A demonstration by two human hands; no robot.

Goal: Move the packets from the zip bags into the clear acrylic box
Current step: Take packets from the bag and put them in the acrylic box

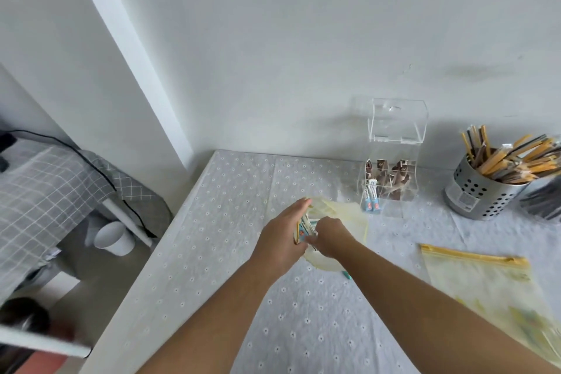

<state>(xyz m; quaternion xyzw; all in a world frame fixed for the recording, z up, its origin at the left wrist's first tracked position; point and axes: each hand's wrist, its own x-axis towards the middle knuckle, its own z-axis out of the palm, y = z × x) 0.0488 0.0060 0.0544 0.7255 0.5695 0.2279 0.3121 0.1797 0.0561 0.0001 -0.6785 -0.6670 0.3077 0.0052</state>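
A pale yellow zip bag [343, 215] lies on the table in the middle of the view. My left hand [280, 237] grips its open mouth at the left edge. My right hand [329, 237] reaches into that mouth and pinches white and blue packets [306, 229] between both hands. The clear acrylic box [391, 158] stands behind, by the wall, with its lid up. It holds brown packets [391, 179] and two white and blue stick packets [372, 199] at the front left. A second yellow zip bag [482, 279] lies flat at the right.
A perforated metal cup [476, 191] full of wrapped sticks stands at the far right, beside dark items at the frame edge. The table's left edge [170, 240] drops to the floor, where a white bin [112, 238] and a checked cloth sit.
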